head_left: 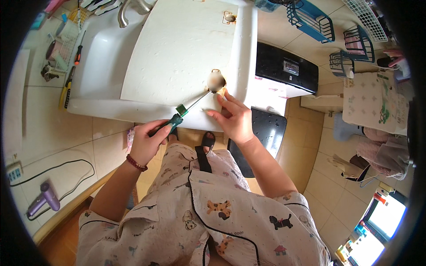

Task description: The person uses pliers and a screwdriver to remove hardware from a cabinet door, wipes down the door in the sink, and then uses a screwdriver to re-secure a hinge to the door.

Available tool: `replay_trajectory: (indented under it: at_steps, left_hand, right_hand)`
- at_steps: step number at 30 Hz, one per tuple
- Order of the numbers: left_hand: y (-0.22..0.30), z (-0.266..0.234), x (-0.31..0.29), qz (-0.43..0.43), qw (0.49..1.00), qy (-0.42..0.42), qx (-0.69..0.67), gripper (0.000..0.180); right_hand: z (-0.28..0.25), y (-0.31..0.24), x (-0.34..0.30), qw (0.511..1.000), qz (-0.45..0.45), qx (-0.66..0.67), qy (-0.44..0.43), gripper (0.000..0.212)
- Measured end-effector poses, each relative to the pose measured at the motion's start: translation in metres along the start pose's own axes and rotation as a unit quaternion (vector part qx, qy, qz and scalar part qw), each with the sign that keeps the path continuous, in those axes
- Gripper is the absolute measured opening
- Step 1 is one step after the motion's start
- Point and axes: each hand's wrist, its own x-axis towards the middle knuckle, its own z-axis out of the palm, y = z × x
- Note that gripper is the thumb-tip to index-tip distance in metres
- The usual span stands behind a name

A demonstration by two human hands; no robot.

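Note:
A white cabinet door panel [177, 53] lies across the sink [102, 48], with drops and rust marks on its face. Near its close right corner sits a round metal hinge [216, 80], rusty at the edges. My left hand [148, 139] is closed around the green handle of a screwdriver [175, 120], whose shaft slants up to the hinge's near edge. My right hand [234, 117] is beside that hinge, thumb and fingers apart, fingertips at the panel by the rust. A second rusty hinge [229, 18] is at the far right of the panel.
An orange-handled screwdriver [78, 55] and a yellow-and-black tool [66, 92] rest along the sink's left side. The faucet [124, 15] stands at the back. Right of the sink are a black box-like unit [286, 68] and a black lid [262, 137]. A purple hair dryer [46, 197] hangs at lower left.

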Motion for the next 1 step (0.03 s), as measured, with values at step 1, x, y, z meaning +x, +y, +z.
replay_trajectory:
  at_steps: [1]
  left_hand:
    - [-0.0001,0.0002,-0.0008,0.002,1.000,0.000,-0.001,0.026]
  right_hand:
    - [-0.0004,0.0017,0.0001,1.000,0.006,0.001,-0.003,0.045]
